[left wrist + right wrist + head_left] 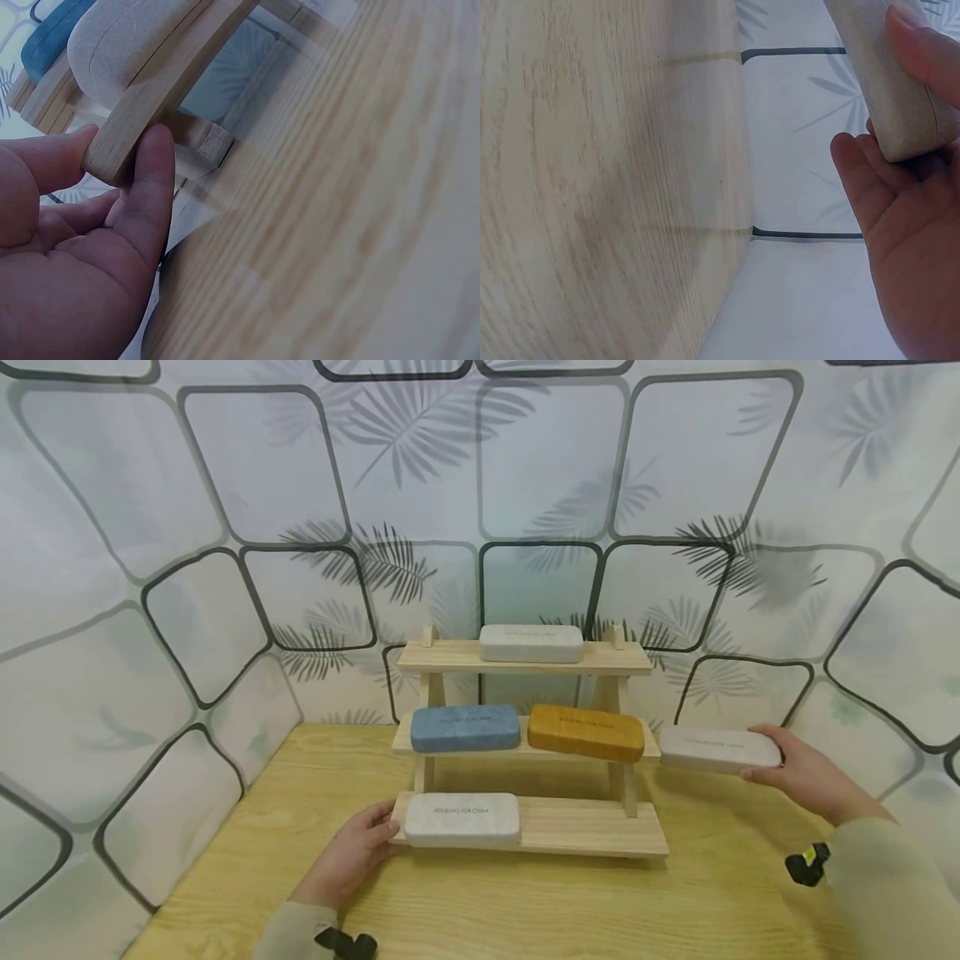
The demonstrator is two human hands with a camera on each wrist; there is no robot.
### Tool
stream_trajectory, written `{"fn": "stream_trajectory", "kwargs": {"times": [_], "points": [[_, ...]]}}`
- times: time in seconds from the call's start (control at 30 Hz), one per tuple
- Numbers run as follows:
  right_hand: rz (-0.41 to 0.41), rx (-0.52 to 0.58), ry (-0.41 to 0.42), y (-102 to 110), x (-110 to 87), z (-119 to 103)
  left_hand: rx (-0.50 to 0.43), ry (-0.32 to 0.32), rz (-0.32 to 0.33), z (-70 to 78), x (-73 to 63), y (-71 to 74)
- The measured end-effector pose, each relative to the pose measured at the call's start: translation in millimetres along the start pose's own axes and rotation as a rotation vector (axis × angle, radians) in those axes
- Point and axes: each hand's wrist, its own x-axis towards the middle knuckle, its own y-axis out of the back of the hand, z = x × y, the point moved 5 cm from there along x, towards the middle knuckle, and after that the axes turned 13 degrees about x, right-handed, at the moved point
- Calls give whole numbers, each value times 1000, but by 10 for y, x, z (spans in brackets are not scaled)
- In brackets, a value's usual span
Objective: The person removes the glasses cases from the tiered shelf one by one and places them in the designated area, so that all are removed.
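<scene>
My right hand [813, 777] grips the right end of a white glasses case [720, 750], held in the air beside the middle tier of a three-tier wooden display rack [592, 827]. In the right wrist view, the thumb lies on one face of that case [900, 90] and the fingers are under its end. My left hand [356, 852] pinches the left end of the rack's bottom board [124, 142] between thumb and fingers. Close by that hand, another white glasses case [462, 820] with dark lettering lies on the bottom board.
On the middle tier sit a blue glasses case [465, 728] and an orange-brown one [585, 732], side by side. A further white case [531, 643] rests on the top tier. The rack stands on a wood-grain table [525, 910], with a patterned curtain [420, 460] behind and at both sides.
</scene>
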Motion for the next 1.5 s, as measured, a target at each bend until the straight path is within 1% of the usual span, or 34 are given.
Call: {"fn": "stream_trajectory", "kwargs": {"times": [0.3,0.4,0.53,0.7,0.77,0.93,1.17,1.37,1.5], "points": [[-30,43,0,-83,174,69,9,14,25,30,-13,-8],[-34,34,8,-109,235,119,12,17,29,33,-12,-11],[-33,1,0,-132,286,199,12,4,18,28,-6,-21],[-28,-41,-18,-146,296,269,-6,-13,-7,20,10,-33],[-27,-57,-13,-158,308,290,-11,-14,-9,19,12,-31],[-24,-100,33,-200,376,316,-15,-5,-2,10,1,-16],[-25,-160,28,-230,430,420,-14,-2,-12,-10,0,-8],[-1,-157,0,-274,451,521,-8,2,-7,-6,-2,3],[10,-161,2,-299,461,546,-9,-1,-11,-6,12,1]]}}
